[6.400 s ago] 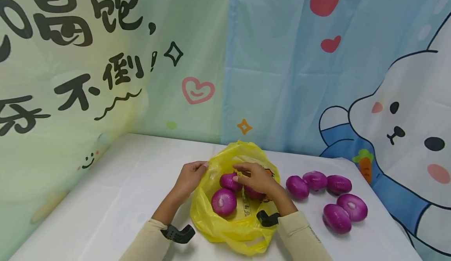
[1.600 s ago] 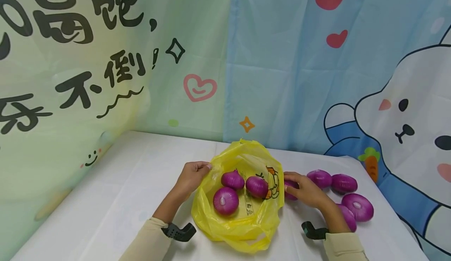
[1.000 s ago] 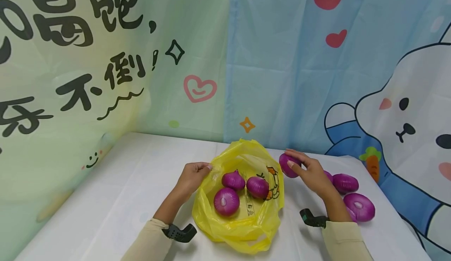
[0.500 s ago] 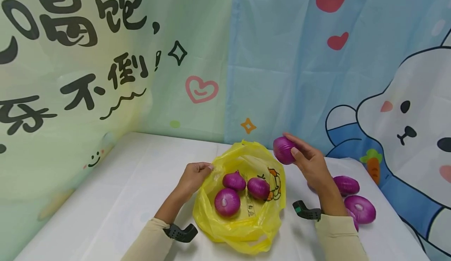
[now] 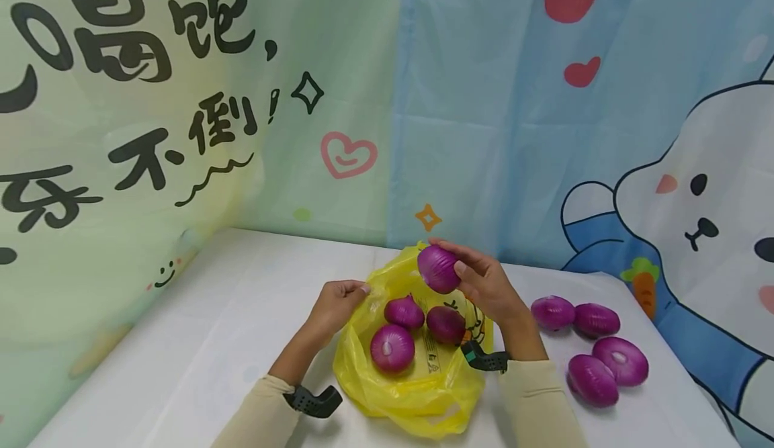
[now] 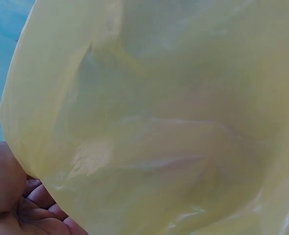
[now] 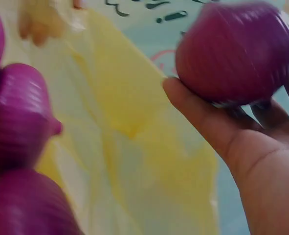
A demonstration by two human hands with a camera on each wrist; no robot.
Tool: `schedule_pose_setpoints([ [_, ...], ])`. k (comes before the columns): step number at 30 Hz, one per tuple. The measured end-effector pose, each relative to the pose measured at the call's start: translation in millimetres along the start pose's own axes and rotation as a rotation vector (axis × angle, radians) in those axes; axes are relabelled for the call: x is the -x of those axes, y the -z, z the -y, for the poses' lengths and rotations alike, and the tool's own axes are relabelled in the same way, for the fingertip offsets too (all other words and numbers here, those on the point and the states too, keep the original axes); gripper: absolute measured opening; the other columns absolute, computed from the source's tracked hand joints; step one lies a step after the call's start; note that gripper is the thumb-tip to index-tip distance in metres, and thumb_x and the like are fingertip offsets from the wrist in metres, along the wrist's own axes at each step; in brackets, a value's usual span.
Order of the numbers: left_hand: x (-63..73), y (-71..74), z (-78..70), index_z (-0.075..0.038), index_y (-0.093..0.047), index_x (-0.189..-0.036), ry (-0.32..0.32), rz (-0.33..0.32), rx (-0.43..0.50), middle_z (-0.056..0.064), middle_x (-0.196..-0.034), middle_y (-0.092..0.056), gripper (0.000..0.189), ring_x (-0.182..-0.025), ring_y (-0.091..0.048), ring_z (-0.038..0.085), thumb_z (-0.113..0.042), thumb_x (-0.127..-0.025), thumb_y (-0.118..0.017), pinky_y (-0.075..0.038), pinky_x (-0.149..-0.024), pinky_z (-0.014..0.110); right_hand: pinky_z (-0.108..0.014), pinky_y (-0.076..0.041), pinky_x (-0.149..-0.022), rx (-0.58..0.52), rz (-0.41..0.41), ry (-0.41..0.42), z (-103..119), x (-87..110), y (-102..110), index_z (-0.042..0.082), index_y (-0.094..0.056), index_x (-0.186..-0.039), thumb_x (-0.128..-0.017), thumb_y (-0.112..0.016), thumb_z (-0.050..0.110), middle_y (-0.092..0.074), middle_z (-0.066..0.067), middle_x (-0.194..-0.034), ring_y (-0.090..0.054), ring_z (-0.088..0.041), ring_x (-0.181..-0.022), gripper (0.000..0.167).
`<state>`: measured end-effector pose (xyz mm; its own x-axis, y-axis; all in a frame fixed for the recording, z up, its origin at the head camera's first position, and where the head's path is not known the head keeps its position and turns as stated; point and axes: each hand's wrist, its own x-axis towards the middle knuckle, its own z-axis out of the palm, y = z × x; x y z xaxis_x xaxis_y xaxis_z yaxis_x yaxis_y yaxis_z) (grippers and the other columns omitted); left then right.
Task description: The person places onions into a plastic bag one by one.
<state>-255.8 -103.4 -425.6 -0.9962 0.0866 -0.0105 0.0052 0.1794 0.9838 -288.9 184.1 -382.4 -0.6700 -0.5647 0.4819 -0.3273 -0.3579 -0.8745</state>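
My right hand (image 5: 486,288) grips a purple onion (image 5: 438,269) over the far part of a yellow plastic bag (image 5: 417,404). The right wrist view shows that onion (image 7: 237,54) between thumb and fingers, above the hand's palm. At the bag's left rim, my left hand (image 5: 334,308) pinches the plastic between thumb and fingers. In the left wrist view, the bag's yellow film (image 6: 159,122) hides most of the scene, with part of the left hand (image 6: 36,210) at the lower left. Inside the spread bag lie three purple onions, the nearest one (image 5: 392,348) showing its pale end.
Several purple onions lie on the white table (image 5: 242,327) right of the bag: a far pair (image 5: 553,314) and a nearer pair (image 5: 593,381). A printed cloth backdrop (image 5: 459,99) stands along the table's far edge.
My right hand has taken an onion from the table at the bag's right, lifted it and carried it left over the bag. The left hand stays on the rim.
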Motion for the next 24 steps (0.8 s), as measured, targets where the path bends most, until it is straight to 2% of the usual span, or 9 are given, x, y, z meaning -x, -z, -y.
schedule_pose_setpoints([
  [5,-0.7,-1.6,-0.6,0.000,-0.070,-0.110,0.002,0.000,-0.011,0.006,-0.092,-0.070,0.028,-0.077,-0.063,0.015,-0.022,-0.100,-0.056,-0.054,-0.069,0.026,-0.043,-0.049,-0.092,0.009,0.041,-0.060,-12.8,-3.9,-8.8,0.001,-0.043,-0.144,-0.104,-0.043,0.007,-0.037,-0.019,-0.150,-0.047,-0.031,-0.128,0.041],
  [8,-0.1,-0.8,-1.2,0.000,-0.070,-0.110,0.002,-0.006,-0.012,0.006,-0.092,-0.070,0.028,-0.077,-0.063,0.016,-0.022,-0.100,-0.056,-0.054,-0.069,0.027,-0.044,-0.049,-0.092,0.119,0.067,-0.123,-18.1,-5.0,-12.0,0.000,-0.044,-0.143,-0.103,-0.046,0.009,-0.037,-0.022,-0.148,-0.048,-0.031,-0.127,0.041],
  [11,0.0,0.4,-2.1,0.000,-0.070,-0.110,0.002,-0.004,-0.005,0.006,-0.091,-0.070,0.028,-0.077,-0.064,0.016,-0.022,-0.100,-0.056,-0.055,-0.069,0.027,-0.041,-0.049,-0.093,0.243,0.058,-0.194,-23.4,-3.3,-14.0,0.004,-0.048,-0.142,-0.102,-0.050,0.011,-0.043,-0.016,-0.146,-0.050,-0.027,-0.126,0.041],
  [13,-0.5,0.9,-2.7,0.000,-0.069,-0.110,0.002,-0.004,-0.003,0.006,-0.091,-0.070,0.028,-0.077,-0.064,0.016,-0.023,-0.100,-0.056,-0.055,-0.069,0.027,-0.038,-0.048,-0.094,0.295,0.041,-0.210,-26.7,-1.2,-14.7,0.005,-0.050,-0.141,-0.101,-0.052,0.010,-0.046,-0.013,-0.145,-0.050,-0.025,-0.125,0.041],
  [19,-1.8,1.9,-3.7,0.000,-0.070,-0.110,-0.004,-0.009,-0.009,0.006,-0.092,-0.070,0.028,-0.078,-0.064,0.016,-0.022,-0.100,-0.056,-0.055,-0.070,0.027,-0.032,-0.046,-0.097,0.343,-0.004,-0.210,-33.2,2.3,-15.8,0.000,-0.051,-0.139,-0.100,-0.053,0.007,-0.050,-0.019,-0.140,-0.053,-0.024,-0.123,0.040],
  [24,-0.8,3.2,-2.0,0.001,-0.070,-0.109,-0.005,-0.011,0.000,0.007,-0.091,-0.070,0.028,-0.077,-0.064,0.016,-0.021,-0.099,-0.056,-0.055,-0.069,0.027,-0.031,-0.048,-0.094,0.497,-0.004,-0.265,-39.5,2.7,-20.4,0.003,-0.054,-0.137,-0.098,-0.058,0.014,-0.052,-0.012,-0.139,-0.051,-0.026,-0.124,0.041],
])
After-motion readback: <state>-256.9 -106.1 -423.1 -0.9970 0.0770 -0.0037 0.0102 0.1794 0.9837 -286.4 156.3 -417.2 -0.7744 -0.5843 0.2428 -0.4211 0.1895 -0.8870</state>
